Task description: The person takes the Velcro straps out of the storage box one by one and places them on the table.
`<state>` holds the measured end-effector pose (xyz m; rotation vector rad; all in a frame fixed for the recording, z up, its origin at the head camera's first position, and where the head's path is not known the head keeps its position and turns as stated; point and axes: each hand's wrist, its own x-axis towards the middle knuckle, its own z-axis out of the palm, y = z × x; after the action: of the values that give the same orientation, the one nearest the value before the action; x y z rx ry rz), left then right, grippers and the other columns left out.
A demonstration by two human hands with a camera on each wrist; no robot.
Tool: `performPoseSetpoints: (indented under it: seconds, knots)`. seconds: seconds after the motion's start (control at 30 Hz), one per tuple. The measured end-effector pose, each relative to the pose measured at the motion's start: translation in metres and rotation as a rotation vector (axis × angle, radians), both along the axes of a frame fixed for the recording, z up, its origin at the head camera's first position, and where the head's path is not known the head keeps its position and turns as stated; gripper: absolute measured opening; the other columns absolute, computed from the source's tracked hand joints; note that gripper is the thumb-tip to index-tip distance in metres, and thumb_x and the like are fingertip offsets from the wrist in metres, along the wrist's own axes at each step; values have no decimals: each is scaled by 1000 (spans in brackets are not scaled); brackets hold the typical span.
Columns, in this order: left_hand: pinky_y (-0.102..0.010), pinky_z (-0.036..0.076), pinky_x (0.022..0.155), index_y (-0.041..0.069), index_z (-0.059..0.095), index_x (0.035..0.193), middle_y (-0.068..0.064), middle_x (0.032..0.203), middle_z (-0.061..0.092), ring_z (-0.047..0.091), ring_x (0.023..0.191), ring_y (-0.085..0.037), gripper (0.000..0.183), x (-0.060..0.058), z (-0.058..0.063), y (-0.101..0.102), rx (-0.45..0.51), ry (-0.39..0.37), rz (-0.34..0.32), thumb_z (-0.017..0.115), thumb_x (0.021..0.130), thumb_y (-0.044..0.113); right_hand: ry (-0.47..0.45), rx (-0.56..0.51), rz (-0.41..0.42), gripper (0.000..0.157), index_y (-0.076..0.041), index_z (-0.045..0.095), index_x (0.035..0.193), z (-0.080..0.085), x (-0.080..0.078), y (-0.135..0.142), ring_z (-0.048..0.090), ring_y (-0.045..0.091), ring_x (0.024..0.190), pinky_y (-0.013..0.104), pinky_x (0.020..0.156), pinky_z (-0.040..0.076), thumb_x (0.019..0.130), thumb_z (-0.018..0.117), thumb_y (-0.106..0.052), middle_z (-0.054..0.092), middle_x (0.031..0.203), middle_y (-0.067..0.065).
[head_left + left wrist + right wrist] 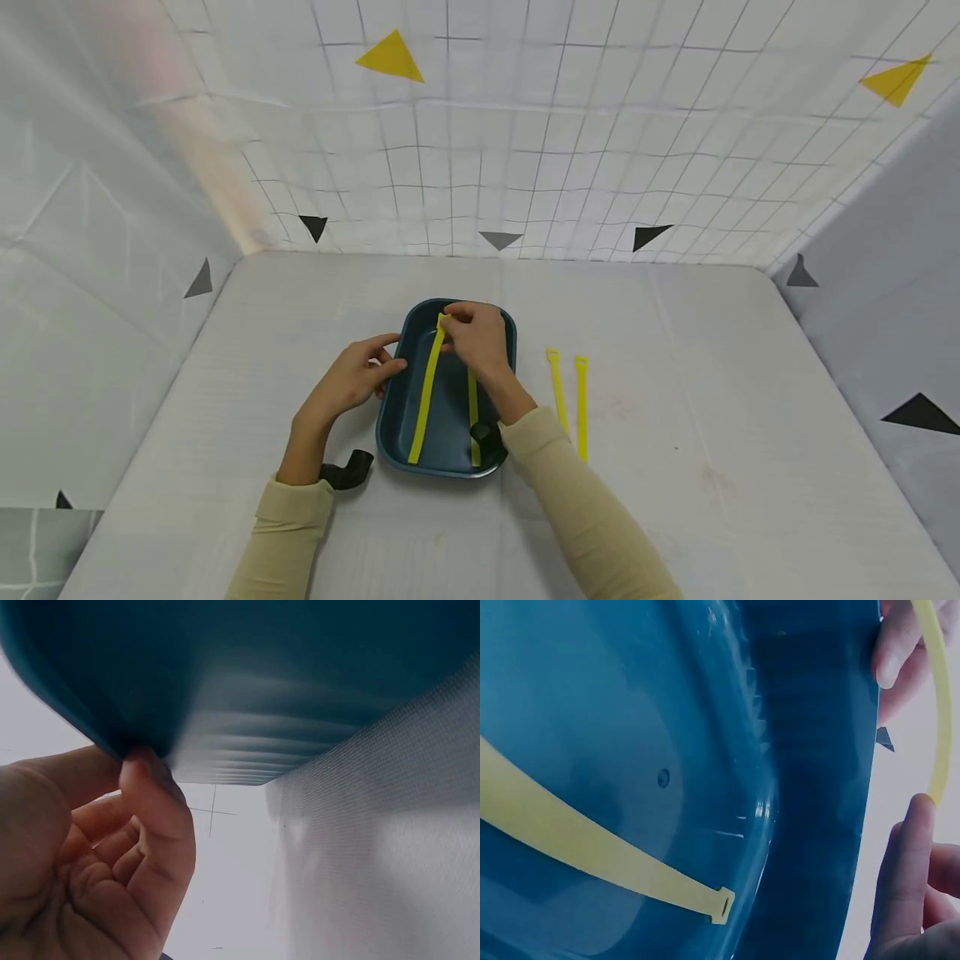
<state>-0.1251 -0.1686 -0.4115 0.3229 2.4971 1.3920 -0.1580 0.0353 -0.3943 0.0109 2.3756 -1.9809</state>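
1 yellow strip [426, 392] pinched over 1 blue tray [386, 429]

We saw the right hand [480, 337] over the far part of the tray, its thumb and fingers pinching the upper end of the yellow strip. The strip ran down the tray's left half toward the near rim — we could not tell whether its lower end touched the bottom. The left hand [354, 379] gripped the left rim, thumb and forefinger closed on the edge, the other fingers curled.

A 2nd strip [473, 404] lay inside the tray along its right side, partly hidden by the right arm. In the right wrist view we made out its slotted end — near the inner wall. 2 loose strips [582, 404] lay just beside each other on the white table cover [720, 450], right of the tray, their slotted heads toward the back wall [540, 125]. We noted 2 beige sleeves [281, 533], 1 dark curved piece [348, 471] beside the left wrist, and 2 yellow triangles [393, 58] on the gridded wall.
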Motion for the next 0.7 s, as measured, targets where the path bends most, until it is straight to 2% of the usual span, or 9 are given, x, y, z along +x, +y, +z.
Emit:
performPoseSetpoints:
  seconds: [0.07,0.27,0.7]
  knots:
    - [-34,47,54,-6,43,145,-14,87,61,59,56,-20,54,0,0,0,1,5,-5,61,100,18,-3,-15,0,24,8,68,116,2,0,1,68,25,80,34,64,58,94,64,-1,66,101,15]
    - [-33,47,52,-6,43,145,-13,87,62,59,56,-20,54,-1,0,2,-1,15,-15,61,100,18,-1,-51,-3,24,9,68,116,4,0,6,67,27,80,46,71,57,94,63,0,64,100,16]
    - [-33,47,54,-6,42,146,-12,87,61,59,57,-20,54,1,4,1,-15,-9,2,61,100,17,22,-53,7,24,9,68,115,9,2,7,66,26,77,43,69,58,93,64,0,64,98,17]
